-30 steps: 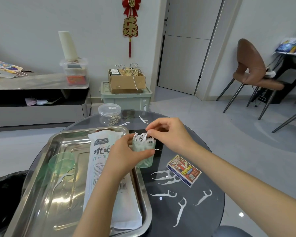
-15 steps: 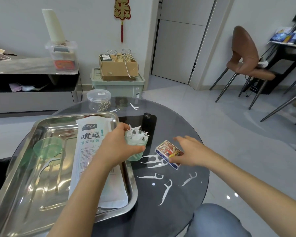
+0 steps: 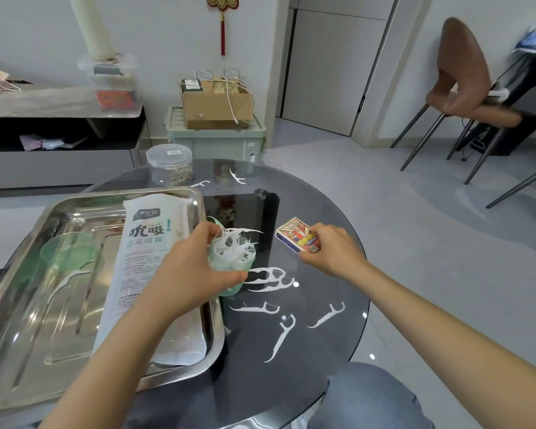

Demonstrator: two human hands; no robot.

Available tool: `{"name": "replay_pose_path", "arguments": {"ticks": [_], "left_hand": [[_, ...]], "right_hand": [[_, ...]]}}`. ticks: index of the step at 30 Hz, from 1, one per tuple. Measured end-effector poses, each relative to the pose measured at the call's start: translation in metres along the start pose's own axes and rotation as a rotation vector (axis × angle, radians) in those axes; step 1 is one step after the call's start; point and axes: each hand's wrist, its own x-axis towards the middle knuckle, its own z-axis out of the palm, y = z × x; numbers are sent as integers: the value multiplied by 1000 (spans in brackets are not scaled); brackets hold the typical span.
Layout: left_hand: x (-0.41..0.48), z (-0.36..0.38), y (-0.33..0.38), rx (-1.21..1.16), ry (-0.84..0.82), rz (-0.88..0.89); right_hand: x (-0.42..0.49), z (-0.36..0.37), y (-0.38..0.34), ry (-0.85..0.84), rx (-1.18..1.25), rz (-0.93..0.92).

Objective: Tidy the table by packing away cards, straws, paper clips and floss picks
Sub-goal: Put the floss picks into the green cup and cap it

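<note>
Floss-pick packing: left hand (image 3: 192,274) grips pale-green plastic cup (image 3: 229,291); right hand (image 3: 334,252) pinches colourful cardboard card box (image 3: 296,235), probably needing lifting next.

The glass table (image 3: 322,209) bears a steel tray (image 3: 37,305), card box (image 3: 294,235), loose floss picks (image 3: 280,339) and a jar (image 3: 169,164), perhaps holding clips (image 3: 178,176).

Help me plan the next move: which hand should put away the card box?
Right. The right hand grips the card box, while the left hand is busy holding the cup of floss picks.

Both arms reach forward, elbows near.
Left hand (image 3: 192,274) wraps a cup (image 3: 228,269); right hand (image 3: 331,249) pinches a card box (image 3: 293,233).
</note>
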Motion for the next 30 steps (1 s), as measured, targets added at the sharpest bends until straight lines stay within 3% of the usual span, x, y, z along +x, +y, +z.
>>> {"name": "replay_pose_path", "arguments": {"ticks": [2, 4, 7, 9, 13, 16, 22, 30], "left_hand": [[1, -2, -1, -13, 14, -3], [2, -4, -2, -15, 14, -8], [2, -5, -2, -18, 5, -14], [1, -3, -1, -29, 5, -22], [-3, -5, -4, -28, 32, -18], [-5, -9, -4, -38, 57, -5], [-5, -14, -2, -41, 74, 4], [-6, -19, 0, -41, 85, 6]], "right_hand": [[-4, -2, -3, 42, -114, -121], [-14, -7, -13, 59, -176, -361], [-32, -7, -36, -157, -146, -583], [-34, 3, -43, -256, -194, -593], [-33, 13, -48, -117, -267, -652], [-31, 15, -50, -106, -264, -660], [-17, 11, -51, -222, -29, -542], [-22, 16, -46, -207, 300, -355]]}}
